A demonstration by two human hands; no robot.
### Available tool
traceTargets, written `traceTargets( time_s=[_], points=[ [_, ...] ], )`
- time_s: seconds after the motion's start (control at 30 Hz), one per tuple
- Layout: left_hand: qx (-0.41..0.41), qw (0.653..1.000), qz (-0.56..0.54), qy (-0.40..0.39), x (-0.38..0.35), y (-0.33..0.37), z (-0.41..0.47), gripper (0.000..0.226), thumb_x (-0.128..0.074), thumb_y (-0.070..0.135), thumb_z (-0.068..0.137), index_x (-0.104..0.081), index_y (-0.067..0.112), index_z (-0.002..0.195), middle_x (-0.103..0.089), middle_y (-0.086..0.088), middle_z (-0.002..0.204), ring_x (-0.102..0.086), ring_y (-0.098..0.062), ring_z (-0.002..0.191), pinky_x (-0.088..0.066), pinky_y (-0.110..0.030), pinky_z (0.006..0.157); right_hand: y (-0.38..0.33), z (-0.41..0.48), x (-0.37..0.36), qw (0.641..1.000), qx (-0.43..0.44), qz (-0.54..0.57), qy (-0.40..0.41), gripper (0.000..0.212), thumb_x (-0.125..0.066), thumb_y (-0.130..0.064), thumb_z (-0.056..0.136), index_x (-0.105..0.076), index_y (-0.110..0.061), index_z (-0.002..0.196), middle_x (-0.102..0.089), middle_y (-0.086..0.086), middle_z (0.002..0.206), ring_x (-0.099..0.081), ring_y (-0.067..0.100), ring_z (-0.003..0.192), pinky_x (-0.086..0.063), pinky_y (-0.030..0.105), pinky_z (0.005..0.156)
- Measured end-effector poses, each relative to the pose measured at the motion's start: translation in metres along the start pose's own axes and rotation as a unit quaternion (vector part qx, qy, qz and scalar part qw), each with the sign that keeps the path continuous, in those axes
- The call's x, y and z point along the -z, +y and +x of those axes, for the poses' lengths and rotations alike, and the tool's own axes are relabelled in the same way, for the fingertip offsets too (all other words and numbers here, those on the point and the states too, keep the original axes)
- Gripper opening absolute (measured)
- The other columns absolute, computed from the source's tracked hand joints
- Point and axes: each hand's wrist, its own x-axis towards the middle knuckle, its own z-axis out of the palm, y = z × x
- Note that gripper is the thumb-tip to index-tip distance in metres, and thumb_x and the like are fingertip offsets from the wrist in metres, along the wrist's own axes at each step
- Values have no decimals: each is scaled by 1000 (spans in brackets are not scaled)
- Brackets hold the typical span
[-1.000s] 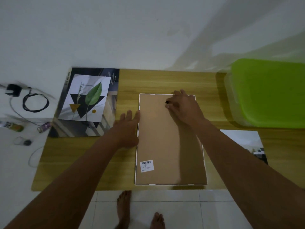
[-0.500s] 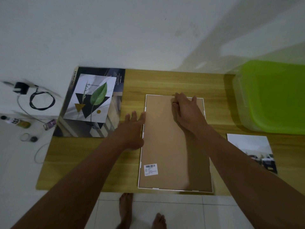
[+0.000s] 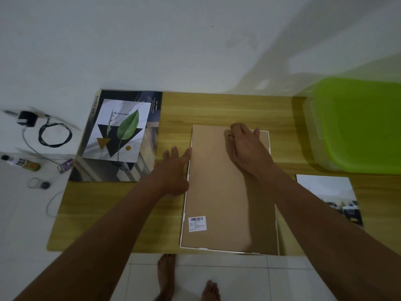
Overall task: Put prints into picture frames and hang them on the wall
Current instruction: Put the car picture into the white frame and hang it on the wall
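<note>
A white picture frame (image 3: 219,192) lies face down on the wooden table (image 3: 217,107), its brown backing board up with a barcode sticker near the front left corner. My left hand (image 3: 173,170) rests flat against the frame's left edge, fingers spread. My right hand (image 3: 247,146) presses on the backing near the far right corner, fingertips bent at a small dark tab. A leaf print (image 3: 119,131) lies on a dark poster (image 3: 143,170) at the table's far left. A photo print with cars (image 3: 329,196) lies to the right.
A lime-green plastic bin (image 3: 358,124) stands at the table's right end against the white wall. On a white surface to the left lie a charger with a coiled black cable (image 3: 54,135), a small bottle (image 3: 21,162) and small bits. My bare feet show below the front edge.
My right hand slid from the middle of the frame's far edge toward its far right corner. My left hand stayed at the left edge. The camera view shifted slightly.
</note>
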Motion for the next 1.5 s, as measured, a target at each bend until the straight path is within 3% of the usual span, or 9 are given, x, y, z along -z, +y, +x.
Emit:
traceTargets(
  time_s=[0.1, 0.27, 0.57, 0.7, 0.8, 1.1, 1.3, 1.43, 1.5],
  points=[
    [10, 997, -69, 33, 3, 4, 1, 89, -62, 19, 88, -4, 31, 155, 9, -11, 163, 8, -39, 148, -13, -55, 118, 0, 1, -1, 1000, 0, -7, 4, 11, -40, -9, 99, -47, -6, 107, -50, 12, 113, -51, 31, 98, -31, 66, 101],
    [4, 977, -125, 173, 2, 20, 4, 86, -72, 46, 81, -30, 17, 151, -12, -10, 162, -11, -30, 149, -20, -47, 118, -3, 5, 4, 1000, -2, -8, 17, 9, -39, -8, 100, -46, -6, 105, -49, 12, 113, -47, 29, 101, -28, 68, 103],
    [10, 965, -135, 226, 2, 28, 5, 88, -89, 42, 61, -53, 6, 133, -42, -7, 136, -41, -26, 124, -37, -35, 98, -5, 2, 5, 1000, -13, -26, -3, 20, -43, 3, 92, -46, -2, 111, -45, 15, 119, -48, 33, 105, -22, 71, 106],
    [-1, 952, -197, 234, -5, 27, 6, 88, -90, 33, 62, -49, 9, 136, -45, -6, 129, -51, -23, 112, -43, -32, 92, -5, 3, 8, 1000, -10, -29, -6, 19, -41, 3, 93, -46, -2, 111, -46, 16, 120, -48, 33, 106, -24, 71, 105],
    [-9, 952, -198, 234, -9, 24, 12, 91, -90, 36, 62, -48, 12, 138, -45, -5, 128, -52, -22, 112, -47, -39, 96, -4, 2, 8, 999, -9, -30, -9, 22, -40, 2, 94, -45, -1, 115, -46, 17, 123, -47, 34, 109, -22, 71, 106],
    [-38, 936, -240, 255, -15, 18, 17, 93, -90, 30, 61, -46, 19, 143, -34, 6, 118, -52, -22, 110, -49, -40, 95, -4, 4, 9, 999, -20, -28, -11, 23, -37, 6, 93, -45, -3, 113, -45, 16, 126, -46, 33, 114, -21, 72, 107],
    [-11, 916, -302, 265, -17, 20, 22, 86, -91, 21, 60, -45, 18, 132, -37, 2, 122, -48, -19, 110, -47, -35, 90, -5, 3, 11, 1000, -9, -19, -13, 20, -36, 0, 97, -47, -3, 113, -46, 17, 126, -47, 34, 114, -21, 71, 107],
    [0, 907, -352, 231, -17, 17, 28, 87, -92, 13, 57, -43, 13, 128, -41, -3, 126, -47, -18, 110, -45, -27, 85, -3, -2, 17, 1000, 14, -9, 23, 18, -43, -17, 99, -50, -7, 112, -50, 11, 123, -49, 30, 114, -31, 61, 101],
    [0, 902, -370, 221, -18, 13, 30, 86, -92, 9, 56, -44, 11, 127, -45, -7, 125, -50, -17, 105, -43, -17, 74, 4, -7, 23, 1000, -19, -12, 22, 37, -49, -30, 97, -47, -9, 128, -47, 11, 134, -43, 30, 128, -29, 58, 103]
  ],
)
